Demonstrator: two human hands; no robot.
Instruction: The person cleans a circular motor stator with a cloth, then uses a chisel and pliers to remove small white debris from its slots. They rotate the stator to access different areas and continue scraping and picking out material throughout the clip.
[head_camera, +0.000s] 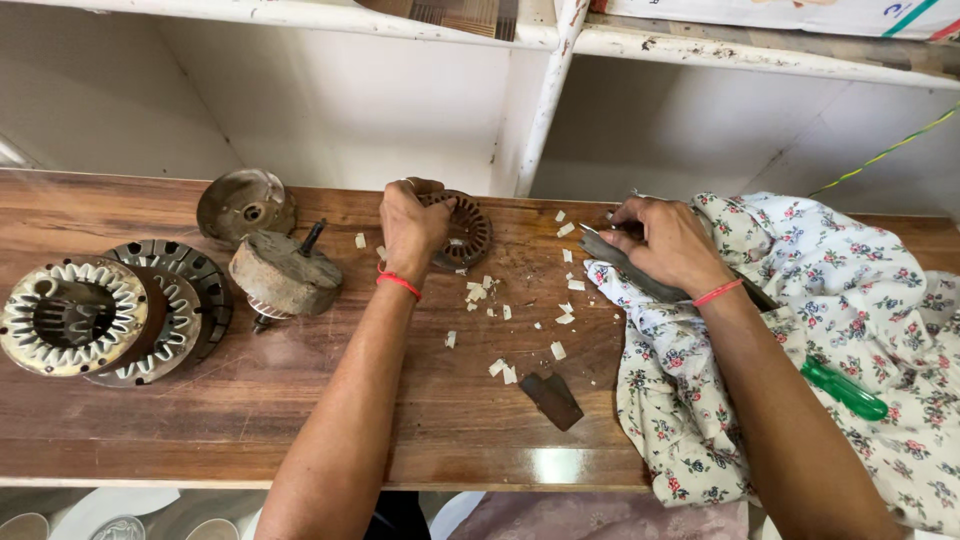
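Stator ring (462, 232) under left hand (412, 230), stacked stators (110, 312) and rotor (285, 275) to its left. Cloth (850, 300) under right hand (668, 245); screwdriver (845, 390) on cloth, right of that hand.

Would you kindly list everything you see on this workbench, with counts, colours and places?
stator core: one, rusty brown, bench centre, under left hand
stacked stators: several, pale-slotted, far left
rotor with shaft: one, grey-brown, left of centre
metal cover: one, dull grey, back left
paper scraps: many, white, bench centre
dark scrap: one, brown, front
floral cloth: one, white, right
screwdriver: one, green handle, on cloth
flat tool: one, grey, under right hand
left hand: holding stator core
right hand: on flat tool
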